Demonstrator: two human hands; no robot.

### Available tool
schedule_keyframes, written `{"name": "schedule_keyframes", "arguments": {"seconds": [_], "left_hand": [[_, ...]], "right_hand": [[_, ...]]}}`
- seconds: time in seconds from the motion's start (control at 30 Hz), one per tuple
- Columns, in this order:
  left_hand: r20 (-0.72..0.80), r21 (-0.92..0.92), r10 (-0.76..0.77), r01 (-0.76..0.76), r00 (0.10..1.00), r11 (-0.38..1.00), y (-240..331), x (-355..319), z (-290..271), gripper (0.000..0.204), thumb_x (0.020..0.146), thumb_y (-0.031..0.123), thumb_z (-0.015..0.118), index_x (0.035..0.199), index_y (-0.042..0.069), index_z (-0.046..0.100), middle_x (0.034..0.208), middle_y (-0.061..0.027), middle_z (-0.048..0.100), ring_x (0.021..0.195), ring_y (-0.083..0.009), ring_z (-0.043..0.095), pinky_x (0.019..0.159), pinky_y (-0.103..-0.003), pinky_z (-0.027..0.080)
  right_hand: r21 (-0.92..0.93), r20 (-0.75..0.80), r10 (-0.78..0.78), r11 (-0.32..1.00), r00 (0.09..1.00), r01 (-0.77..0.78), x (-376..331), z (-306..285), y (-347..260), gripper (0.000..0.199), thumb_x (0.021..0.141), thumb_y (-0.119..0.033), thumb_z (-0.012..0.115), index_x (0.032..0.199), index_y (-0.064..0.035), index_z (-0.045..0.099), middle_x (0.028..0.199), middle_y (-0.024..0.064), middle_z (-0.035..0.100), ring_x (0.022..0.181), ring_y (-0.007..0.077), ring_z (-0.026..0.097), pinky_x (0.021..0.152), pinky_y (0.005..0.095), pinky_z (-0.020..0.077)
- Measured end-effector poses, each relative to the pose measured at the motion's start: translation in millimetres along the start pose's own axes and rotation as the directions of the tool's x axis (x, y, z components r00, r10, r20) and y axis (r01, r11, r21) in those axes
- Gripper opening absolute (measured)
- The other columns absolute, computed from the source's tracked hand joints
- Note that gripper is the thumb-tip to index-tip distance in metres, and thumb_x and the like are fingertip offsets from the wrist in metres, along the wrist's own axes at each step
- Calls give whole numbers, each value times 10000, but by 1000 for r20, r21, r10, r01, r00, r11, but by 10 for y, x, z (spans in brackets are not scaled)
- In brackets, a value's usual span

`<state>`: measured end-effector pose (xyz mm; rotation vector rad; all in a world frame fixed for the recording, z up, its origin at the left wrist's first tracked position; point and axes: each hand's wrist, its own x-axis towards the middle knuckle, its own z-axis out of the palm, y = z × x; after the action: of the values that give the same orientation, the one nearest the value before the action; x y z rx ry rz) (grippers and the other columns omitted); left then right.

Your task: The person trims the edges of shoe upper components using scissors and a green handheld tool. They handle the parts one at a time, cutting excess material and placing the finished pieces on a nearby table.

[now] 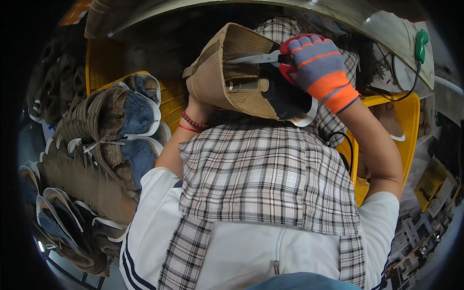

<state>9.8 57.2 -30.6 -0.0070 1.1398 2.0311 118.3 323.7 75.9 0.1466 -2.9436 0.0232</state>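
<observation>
Yellow plastic crates (408, 121) flank a checked-apron lap; shoe work held up close.
Right hand (316, 65), grey-orange glove, fingers closed round red-handled pliers (270, 59) biting tan mesh shoe upper (232, 72). Left hand hidden beneath the upper; grip unreadable. Stacked brown uppers (96, 159) at left, partly cut off.

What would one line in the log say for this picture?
left hand: under tan shoe, mostly hidden | right hand: gloved, red-handled pliers at shoe | stacked shoes: person's left | yellow crate: right
</observation>
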Motion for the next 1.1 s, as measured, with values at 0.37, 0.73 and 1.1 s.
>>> {"name": "schedule_keyframes", "arguments": {"seconds": [0.37,0.73,1.1], "left_hand": [[22,101,-42,39,999,994,307,-58,-7,379,876,242,653,1191,72,526,1122,-83,590,1041,-222,579,848,-396,530],[-243,747,-80,239,967,620,640,-145,-288,104,820,112,672,858,37,611,666,-12,555,561,-104,538,524,-218,421],[-5,216,-732,715,682,665,845,-282,-28,94,852,55,603,927,4,578,733,-65,630,491,-126,573,318,-235,433]], "right_hand": [[88,187,203,971,961,-222,-169,-156,-45,323,680,-248,727,943,-101,611,866,76,640,813,247,621,691,362,490],[256,271,222,921,937,-292,-619,75,-312,340,673,-214,725,969,-104,602,879,94,622,807,276,597,694,385,469],[159,335,228,943,914,-294,-652,56,-331,373,651,-217,738,977,-103,598,902,91,616,817,266,594,700,370,463]]}}
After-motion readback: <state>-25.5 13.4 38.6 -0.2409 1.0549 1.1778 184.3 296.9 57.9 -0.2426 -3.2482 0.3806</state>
